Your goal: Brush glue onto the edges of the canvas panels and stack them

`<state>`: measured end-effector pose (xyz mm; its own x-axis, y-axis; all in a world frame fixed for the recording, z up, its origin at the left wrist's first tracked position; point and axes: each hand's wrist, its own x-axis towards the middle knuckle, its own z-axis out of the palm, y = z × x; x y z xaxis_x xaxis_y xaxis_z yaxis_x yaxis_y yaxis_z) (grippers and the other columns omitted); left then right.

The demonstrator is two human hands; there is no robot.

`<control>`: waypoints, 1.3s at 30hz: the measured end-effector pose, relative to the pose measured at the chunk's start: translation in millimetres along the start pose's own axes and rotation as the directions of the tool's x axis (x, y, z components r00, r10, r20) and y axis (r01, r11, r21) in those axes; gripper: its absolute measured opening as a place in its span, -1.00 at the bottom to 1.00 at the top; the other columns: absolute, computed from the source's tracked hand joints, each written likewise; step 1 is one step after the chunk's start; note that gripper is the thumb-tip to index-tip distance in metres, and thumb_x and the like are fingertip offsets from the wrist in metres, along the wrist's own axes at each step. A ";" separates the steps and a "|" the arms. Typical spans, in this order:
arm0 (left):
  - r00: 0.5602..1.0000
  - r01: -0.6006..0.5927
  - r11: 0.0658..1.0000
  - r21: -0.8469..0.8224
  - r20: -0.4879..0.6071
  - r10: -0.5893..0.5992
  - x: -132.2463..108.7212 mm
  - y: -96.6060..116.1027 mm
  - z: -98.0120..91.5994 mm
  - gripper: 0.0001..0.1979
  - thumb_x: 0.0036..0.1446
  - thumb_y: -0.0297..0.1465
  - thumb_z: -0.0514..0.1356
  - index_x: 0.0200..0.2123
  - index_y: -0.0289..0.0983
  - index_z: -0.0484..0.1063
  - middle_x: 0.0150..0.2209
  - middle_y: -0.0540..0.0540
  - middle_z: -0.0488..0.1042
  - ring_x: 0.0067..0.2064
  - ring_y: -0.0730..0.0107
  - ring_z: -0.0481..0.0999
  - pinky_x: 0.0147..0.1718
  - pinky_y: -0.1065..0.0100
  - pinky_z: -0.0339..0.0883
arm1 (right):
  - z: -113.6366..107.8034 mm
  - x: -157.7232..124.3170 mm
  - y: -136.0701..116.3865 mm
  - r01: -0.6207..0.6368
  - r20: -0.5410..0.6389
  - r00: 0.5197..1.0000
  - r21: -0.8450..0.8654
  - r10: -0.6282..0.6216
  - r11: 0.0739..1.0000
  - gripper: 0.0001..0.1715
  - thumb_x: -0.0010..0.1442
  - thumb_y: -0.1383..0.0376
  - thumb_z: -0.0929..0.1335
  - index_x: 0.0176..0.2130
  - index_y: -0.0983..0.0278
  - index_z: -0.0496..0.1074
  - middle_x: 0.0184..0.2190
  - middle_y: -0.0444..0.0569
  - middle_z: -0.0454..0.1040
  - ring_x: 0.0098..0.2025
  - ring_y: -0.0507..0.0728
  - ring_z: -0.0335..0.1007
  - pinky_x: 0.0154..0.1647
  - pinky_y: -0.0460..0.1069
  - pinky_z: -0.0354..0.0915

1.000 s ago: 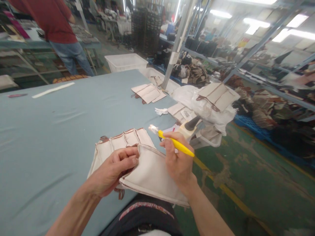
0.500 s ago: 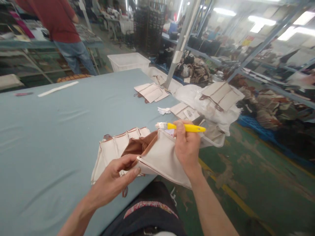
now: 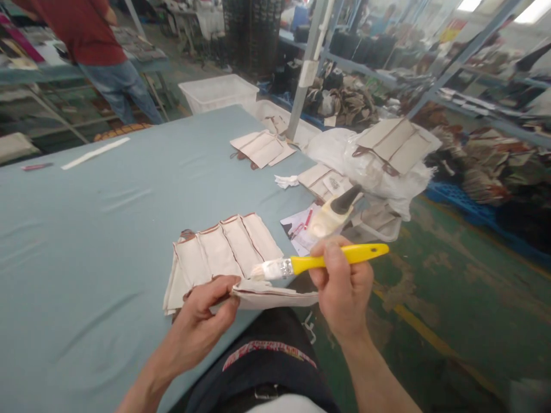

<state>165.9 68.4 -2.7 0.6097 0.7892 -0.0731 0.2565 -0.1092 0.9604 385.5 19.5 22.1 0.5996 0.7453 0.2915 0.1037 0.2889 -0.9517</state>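
Note:
My right hand [image 3: 344,287] is closed round the yellow handle of a paintbrush [image 3: 340,258]. Its whitish bristles point left, just over the edge of a cream fabric piece with brown edging [image 3: 275,297]. That piece is pinched at its left corner between the thumb and fingers of my left hand [image 3: 210,312], and it hangs over the table's front edge. Behind it lies a stack of cream sewn panels [image 3: 226,246] with brown seams. A cream container with a dark top [image 3: 329,218] stands beyond my right hand, by a printed sheet [image 3: 297,226] with a red pen [image 3: 309,219].
The blue-green table [image 3: 107,246] holds more cream pieces [image 3: 260,148], a white strip [image 3: 95,154] and crumpled white scraps [image 3: 286,181]. A metal post [image 3: 303,86] rises at its far right corner. White bins [image 3: 219,92] stand behind; a person in a red shirt [image 3: 86,34] is at far left.
The brush has come down and toward me. My left hand's piece has tipped from showing its brown lining to nearly edge-on, uncovering the stack, the sheet and the container.

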 end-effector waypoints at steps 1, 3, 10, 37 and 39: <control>0.999 -0.035 0.999 0.031 -0.029 0.036 -1.3 -0.4 1.9 -0.73 0.38 -0.39 0.13 -0.39 -0.24 0.52 -0.43 -0.06 0.50 -0.38 0.34 0.48 -0.36 0.39 0.38 | -1.3 -5.1 -3.1 -0.033 0.019 0.999 0.031 0.033 0.999 -0.58 0.47 0.12 0.35 -0.41 0.24 0.47 -0.71 -0.29 0.22 -0.71 -0.05 0.13 -0.69 -0.16 0.09; 0.991 -0.101 0.990 0.097 -0.073 0.109 -3.4 0.6 4.7 -0.72 0.35 -0.43 0.15 -0.45 -0.23 0.50 -0.46 -0.05 0.47 -0.39 0.34 0.46 -0.37 0.38 0.36 | -2.1 -12.8 -7.3 -0.054 0.015 0.998 0.048 0.053 0.997 -0.57 0.48 0.14 0.34 -0.41 0.23 0.45 -0.69 -0.29 0.23 -0.71 -0.05 0.14 -0.69 -0.17 0.10; 0.950 -0.236 0.934 0.268 -0.140 0.280 -4.8 5.6 7.4 -0.72 0.21 -0.57 0.16 -0.53 -0.20 0.43 -0.54 -0.02 0.45 -0.48 0.37 0.42 -0.47 0.37 0.25 | 5.2 -29.4 -13.9 0.046 0.095 0.995 -0.094 -0.037 0.995 -0.63 0.49 0.18 0.33 -0.36 0.22 0.48 -0.71 -0.30 0.23 -0.73 -0.04 0.15 -0.71 -0.16 0.13; 0.923 -0.329 0.922 0.203 -0.139 0.360 0.8 1.2 9.3 -0.74 0.31 -0.56 0.15 -0.43 -0.21 0.45 -0.51 0.03 0.46 -0.42 0.41 0.46 -0.38 0.44 0.33 | 6.2 -41.8 -13.0 0.154 0.153 0.980 -0.202 -0.124 0.967 -0.73 0.51 0.23 0.33 -0.27 0.16 0.51 -0.64 -0.31 0.28 -0.67 -0.04 0.19 -0.63 -0.15 0.17; 0.970 -0.211 0.974 0.078 -0.106 0.219 3.9 4.3 8.2 -0.77 0.33 -0.45 0.18 -0.42 -0.23 0.50 -0.49 0.01 0.49 -0.48 0.43 0.41 -0.45 0.44 0.32 | 7.2 -33.8 -13.5 0.112 0.155 0.984 -0.125 -0.092 0.986 -0.67 0.54 0.21 0.30 -0.29 0.17 0.49 -0.66 -0.32 0.27 -0.69 -0.06 0.18 -0.66 -0.17 0.14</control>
<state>175.5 66.0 -1.1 0.5676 0.8060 0.1676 0.1801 -0.3203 0.9301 358.1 -5.3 25.8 0.4575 0.7995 0.3893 0.2688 0.2930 -0.9175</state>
